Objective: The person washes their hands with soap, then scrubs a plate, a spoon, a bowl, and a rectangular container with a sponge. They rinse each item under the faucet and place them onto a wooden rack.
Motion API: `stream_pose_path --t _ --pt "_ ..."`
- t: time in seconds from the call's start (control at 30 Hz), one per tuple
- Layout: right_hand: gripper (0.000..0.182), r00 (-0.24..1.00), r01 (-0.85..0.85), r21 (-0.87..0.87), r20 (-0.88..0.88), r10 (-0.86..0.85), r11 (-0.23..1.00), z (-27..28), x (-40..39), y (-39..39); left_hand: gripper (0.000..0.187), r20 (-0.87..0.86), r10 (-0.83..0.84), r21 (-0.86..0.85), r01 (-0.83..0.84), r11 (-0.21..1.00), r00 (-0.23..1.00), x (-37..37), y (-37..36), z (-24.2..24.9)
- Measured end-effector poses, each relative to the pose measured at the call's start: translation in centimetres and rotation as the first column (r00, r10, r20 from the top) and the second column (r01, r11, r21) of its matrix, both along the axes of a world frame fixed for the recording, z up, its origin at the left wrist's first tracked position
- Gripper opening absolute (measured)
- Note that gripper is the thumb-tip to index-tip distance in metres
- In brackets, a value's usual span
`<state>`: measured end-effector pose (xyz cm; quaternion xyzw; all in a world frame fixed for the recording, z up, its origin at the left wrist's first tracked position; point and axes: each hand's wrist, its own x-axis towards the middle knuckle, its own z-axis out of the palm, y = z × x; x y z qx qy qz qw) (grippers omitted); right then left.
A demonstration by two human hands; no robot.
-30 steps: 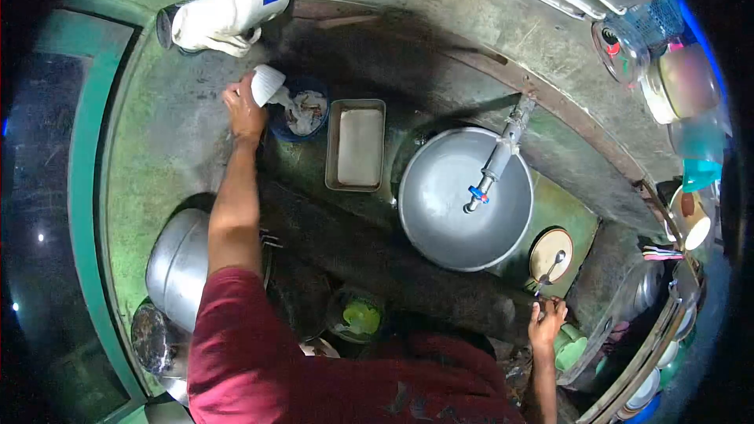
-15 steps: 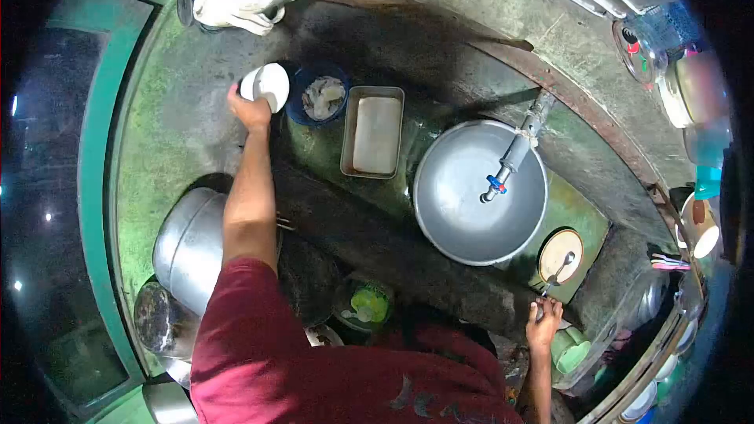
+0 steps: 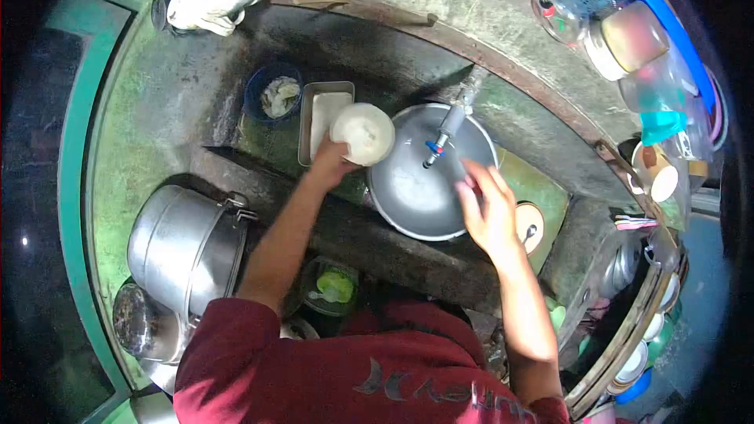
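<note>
My left hand (image 3: 330,163) grips the edge of a white bowl (image 3: 363,133), its fingers closed on the near left side. The bowl hangs between a rectangular metal tray (image 3: 305,137) and a large metal basin (image 3: 416,224), covering part of the tray. Over the basin's right side is my right hand (image 3: 491,212), slightly blurred, thumb and fingers apart with nothing visible in them. A faucet (image 3: 444,137) with a blue and red handle points down into the basin. Right of it lies a round plate (image 3: 528,216) with a spoon (image 3: 532,231) on it.
A dark blue basket (image 3: 253,98) with pale scraps stands beyond the tray. Large metal pots (image 3: 169,239) stand at the left. A green sponge (image 3: 335,286) lies in a container near my body. Jars (image 3: 635,35) and a dish rack (image 3: 628,330) line the right.
My left hand has carried the white bowl rightward from beside the blue basket to near the basin. My right hand has left the spoon and risen over the basin. The view has shifted.
</note>
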<state>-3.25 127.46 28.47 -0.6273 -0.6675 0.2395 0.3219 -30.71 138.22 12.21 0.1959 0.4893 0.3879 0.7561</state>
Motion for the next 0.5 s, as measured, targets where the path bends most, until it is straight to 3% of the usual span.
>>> stream_pose_path --t 0.07,0.13,0.17,0.2,0.23,0.27,0.33,0.37,0.4,0.47,0.5 --pt "0.025 0.996 -0.076 0.052 0.056 0.073 0.996 -0.1 -1.5 3.9 0.072 0.013 -0.032 -0.001 0.032 0.999 0.999 3.5 -3.3 -1.2" --pt "0.016 0.976 -0.162 0.059 0.156 0.151 0.985 -2.2 -1.8 6.1 0.071 -0.003 -0.113 -0.121 0.112 0.986 0.994 6.2 -5.5 0.5" --pt "0.015 0.978 -0.15 0.041 0.155 0.142 0.988 -2.8 -1.8 6.4 0.07 0.031 -0.107 -0.078 0.109 0.991 0.994 7.6 -6.6 0.4" --pt "0.014 0.979 -0.141 0.021 0.154 0.136 0.99 -3.1 -1.9 6.4 0.069 -0.33 -0.168 0.557 0.336 0.76 0.929 7.7 -8.6 0.0" --pt "0.012 0.98 -0.156 0.037 0.131 0.15 0.987 -3.2 -1.8 6.3 0.068 -0.07 -0.176 0.261 0.188 0.947 0.982 8.4 -9.0 -0.7" --pt "0.012 0.976 -0.168 0.031 0.142 0.162 0.985 -3.1 -1.7 6.3 0.068 0.182 -0.083 -0.107 0.104 0.989 0.98 9.2 -9.0 1.3" --pt "0.015 0.933 -0.244 0.051 0.284 0.22 0.968 -3.0 -1.5 6.5 0.068 0.226 -0.097 -0.113 0.125 0.986 0.969 9.8 -9.3 -0.1" --pt "0.022 0.921 -0.33 0.119 0.26 0.291 0.937 -3.3 -1.2 6.7 0.069 0.259 -0.12 -0.11 0.153 0.982 0.958 10.0 -9.3 0.4" --pt "0.022 0.919 -0.333 0.12 0.262 0.294 0.935 -3.3 -0.7 7.1 0.069 0.261 -0.118 -0.107 0.15 0.983 0.958 10.0 -9.3 1.1" --pt "0.018 0.832 -0.53 0.14 0.277 0.481 0.836 -3.2 0.0 7.6 0.069 0.225 -0.165 -0.056 0.182 0.982 0.96 9.6 -9.3 3.2" --pt "0.018 0.83 -0.532 0.143 0.281 0.481 0.834 -3.0 0.1 7.4 0.068 0.267 -0.105 -0.066 0.127 0.99 0.958 9.6 -9.3 4.3"
